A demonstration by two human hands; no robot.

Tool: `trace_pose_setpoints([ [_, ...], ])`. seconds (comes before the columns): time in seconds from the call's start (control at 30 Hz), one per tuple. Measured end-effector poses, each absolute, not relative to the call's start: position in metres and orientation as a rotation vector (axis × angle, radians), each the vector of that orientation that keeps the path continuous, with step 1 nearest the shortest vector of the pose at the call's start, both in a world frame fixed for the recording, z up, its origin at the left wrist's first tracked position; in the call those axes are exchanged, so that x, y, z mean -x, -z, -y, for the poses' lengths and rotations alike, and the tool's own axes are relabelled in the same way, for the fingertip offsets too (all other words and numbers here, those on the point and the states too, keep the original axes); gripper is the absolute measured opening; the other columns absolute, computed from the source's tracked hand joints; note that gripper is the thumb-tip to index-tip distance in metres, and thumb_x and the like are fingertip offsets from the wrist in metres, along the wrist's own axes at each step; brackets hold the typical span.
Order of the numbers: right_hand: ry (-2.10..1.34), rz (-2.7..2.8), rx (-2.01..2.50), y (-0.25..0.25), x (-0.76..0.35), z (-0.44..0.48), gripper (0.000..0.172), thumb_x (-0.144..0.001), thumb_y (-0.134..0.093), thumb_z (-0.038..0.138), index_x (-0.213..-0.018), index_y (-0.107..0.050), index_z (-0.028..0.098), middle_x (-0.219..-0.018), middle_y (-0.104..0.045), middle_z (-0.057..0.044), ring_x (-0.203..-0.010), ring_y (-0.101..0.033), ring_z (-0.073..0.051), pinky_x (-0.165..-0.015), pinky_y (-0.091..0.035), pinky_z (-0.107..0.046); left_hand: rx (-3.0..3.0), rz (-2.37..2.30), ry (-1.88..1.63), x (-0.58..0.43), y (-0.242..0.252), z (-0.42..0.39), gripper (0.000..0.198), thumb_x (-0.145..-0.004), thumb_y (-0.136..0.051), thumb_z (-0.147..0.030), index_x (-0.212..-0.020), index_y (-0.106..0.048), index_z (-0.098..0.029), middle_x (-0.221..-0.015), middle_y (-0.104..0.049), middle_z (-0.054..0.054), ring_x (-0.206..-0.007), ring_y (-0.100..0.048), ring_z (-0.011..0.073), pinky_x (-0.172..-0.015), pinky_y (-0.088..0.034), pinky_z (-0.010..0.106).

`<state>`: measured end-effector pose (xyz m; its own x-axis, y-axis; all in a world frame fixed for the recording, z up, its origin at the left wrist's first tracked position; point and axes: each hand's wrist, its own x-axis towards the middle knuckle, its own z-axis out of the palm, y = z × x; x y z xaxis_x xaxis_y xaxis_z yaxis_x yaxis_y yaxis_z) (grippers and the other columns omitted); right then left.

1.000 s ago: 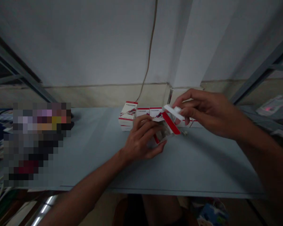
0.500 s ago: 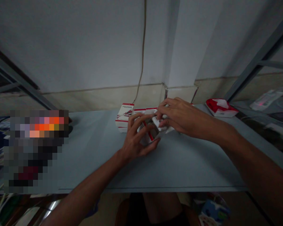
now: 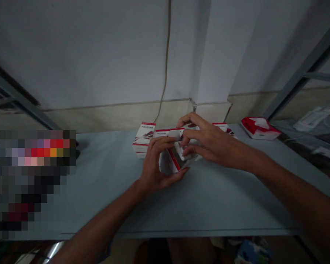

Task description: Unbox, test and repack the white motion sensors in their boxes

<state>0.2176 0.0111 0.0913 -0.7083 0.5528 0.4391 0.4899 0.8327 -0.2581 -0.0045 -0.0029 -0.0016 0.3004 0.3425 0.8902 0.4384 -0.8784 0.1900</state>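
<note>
- One open carton (image 3: 167, 164) sat in the left hand (image 3: 154, 168), thumb below, fingers curled around it, over the table (image 3: 104, 187)!
- And in came the right hand (image 3: 209, 141), thumb and fingers pinching a white piece (image 3: 185, 157) right at the carton's mouth!
- Just behind, a red-edged box (image 3: 144, 136) stood to the left, while another box (image 3: 221, 127) peeked out beyond the right hand.
- Farther right lay a red-and-white packet (image 3: 260, 128).
- At the back, a cable (image 3: 165, 69) ran down the wall (image 3: 112, 55).

Box (image 3: 166, 163) in left hand (image 3: 153, 169), right hand (image 3: 202, 141) at its opening, other boxes (image 3: 143, 135) behind, packet (image 3: 261, 129) farther right on table (image 3: 209, 201)
</note>
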Motion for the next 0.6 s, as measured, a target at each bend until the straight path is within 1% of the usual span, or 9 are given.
trace_pose_setpoints([
  [0.13,-0.167,2.499,0.774,-0.083,-0.212,-0.016,0.006,-0.095,-0.067,0.014,-0.091,-0.070,0.017,-0.133,-0.057,-0.016,-0.115,-0.065,-0.027,-0.097,-0.055,-0.044,2.429,0.709,1.589,0.003,-0.002,0.007,0.058,-0.081,-0.088,-0.043,-0.126,-0.059,-0.020,-0.123,-0.072,0.013,-0.119,-0.066,0.0295,-0.101,-0.058,0.050],
  [0.3,-0.280,2.494,0.818,-0.080,-0.203,-0.019,0.008,-0.085,-0.079,0.013,-0.084,-0.073,0.018,-0.124,-0.068,-0.010,-0.109,-0.069,-0.023,-0.094,-0.055,-0.037,2.359,0.666,1.625,0.002,-0.003,0.010,0.044,-0.080,-0.089,-0.039,-0.113,-0.066,-0.020,-0.112,-0.074,0.010,-0.114,-0.066,0.0290,-0.096,-0.059,0.048],
  [0.37,-0.310,2.449,0.850,-0.088,-0.207,-0.018,0.010,-0.082,-0.084,0.020,-0.085,-0.075,0.019,-0.122,-0.071,-0.010,-0.110,-0.070,-0.024,-0.096,-0.054,-0.038,2.370,0.646,1.614,0.003,-0.002,0.009,0.040,-0.081,-0.087,-0.035,-0.112,-0.067,-0.019,-0.108,-0.075,0.010,-0.114,-0.065,0.0298,-0.096,-0.059,0.048],
  [0.43,-0.341,2.330,0.884,-0.104,-0.221,-0.015,0.017,-0.084,-0.085,0.035,-0.087,-0.077,0.020,-0.118,-0.075,-0.010,-0.108,-0.071,-0.025,-0.094,-0.055,-0.039,2.419,0.617,1.554,0.004,-0.002,0.008,0.037,-0.083,-0.084,-0.031,-0.113,-0.066,-0.018,-0.107,-0.075,0.011,-0.117,-0.063,0.0311,-0.098,-0.057,0.050],
  [0.47,-0.348,2.260,0.918,-0.114,-0.232,-0.013,0.024,-0.086,-0.082,0.044,-0.088,-0.078,0.021,-0.115,-0.077,-0.010,-0.103,-0.072,-0.025,-0.090,-0.055,-0.038,2.442,0.610,1.525,0.005,-0.002,0.007,0.036,-0.084,-0.082,-0.029,-0.114,-0.066,-0.018,-0.108,-0.075,0.011,-0.118,-0.062,0.0317,-0.098,-0.057,0.051],
  [0.5,-0.355,2.168,0.988,-0.123,-0.243,-0.011,0.031,-0.093,-0.072,0.051,-0.090,-0.079,0.021,-0.104,-0.079,-0.009,-0.090,-0.073,-0.022,-0.079,-0.055,-0.036,2.459,0.607,1.502,0.006,-0.003,0.006,0.036,-0.084,-0.080,-0.028,-0.116,-0.066,-0.018,-0.109,-0.075,0.011,-0.119,-0.062,0.0321,-0.098,-0.057,0.052],
  [0.53,-0.307,2.118,1.119,-0.131,-0.255,-0.009,0.040,-0.100,-0.061,0.056,-0.090,-0.080,0.021,-0.091,-0.079,-0.008,-0.071,-0.068,-0.019,-0.064,-0.051,-0.033,2.469,0.613,1.488,0.007,-0.003,0.005,0.036,-0.085,-0.079,-0.028,-0.117,-0.065,-0.019,-0.110,-0.075,0.010,-0.120,-0.062,0.0321,-0.098,-0.057,0.052],
  [0.57,-0.235,2.136,1.264,-0.136,-0.265,-0.008,0.045,-0.102,-0.056,0.057,-0.089,-0.081,0.022,-0.079,-0.078,-0.007,-0.058,-0.062,-0.017,-0.054,-0.043,-0.032,2.476,0.626,1.479,0.008,-0.003,0.004,0.037,-0.085,-0.078,-0.028,-0.118,-0.065,-0.021,-0.111,-0.075,0.009,-0.119,-0.062,0.0320,-0.097,-0.057,0.052],
  [0.6,-0.140,2.211,1.339,-0.137,-0.273,-0.007,0.047,-0.102,-0.055,0.057,-0.083,-0.081,0.022,-0.066,-0.073,-0.006,-0.050,-0.057,-0.016,-0.050,-0.039,-0.032,2.479,0.641,1.474,0.008,-0.004,0.003,0.037,-0.086,-0.078,-0.029,-0.119,-0.064,-0.022,-0.110,-0.075,0.009,-0.119,-0.062,0.0318,-0.096,-0.057,0.053],
])
